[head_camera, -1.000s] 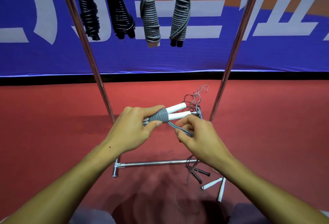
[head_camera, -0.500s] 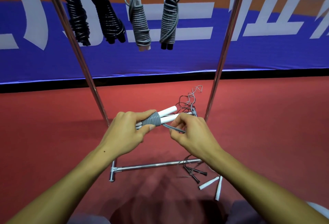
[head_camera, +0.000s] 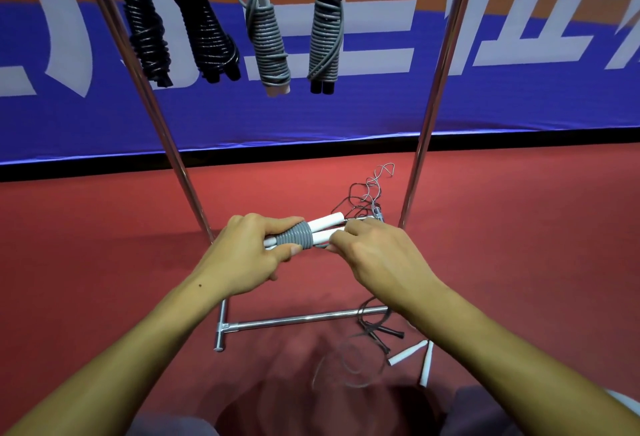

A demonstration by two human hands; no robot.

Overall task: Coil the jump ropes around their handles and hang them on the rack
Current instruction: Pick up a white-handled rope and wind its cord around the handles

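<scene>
My left hand [head_camera: 247,252] grips a pair of white jump rope handles [head_camera: 325,224], held side by side and level. A band of grey rope coils [head_camera: 298,235] wraps their middle. My right hand [head_camera: 375,255] pinches the grey rope right beside the coils, on the handles' right part. The loose rope below [head_camera: 349,366] is a blurred loop. Several coiled ropes hang from the metal rack [head_camera: 433,96] above: two black ones [head_camera: 147,30] at the left, two grey ones [head_camera: 268,37] to their right.
Loose ropes lie tangled on the red floor behind my hands [head_camera: 367,193]. By the rack's base bar [head_camera: 304,319] lie a black-handled rope [head_camera: 384,330] and white handles [head_camera: 420,356]. A blue banner [head_camera: 519,103] closes off the back.
My right hand has swung from below the handles up over their right part, carrying the rope round. The coil band looks slightly wider. The camera tipped a little.
</scene>
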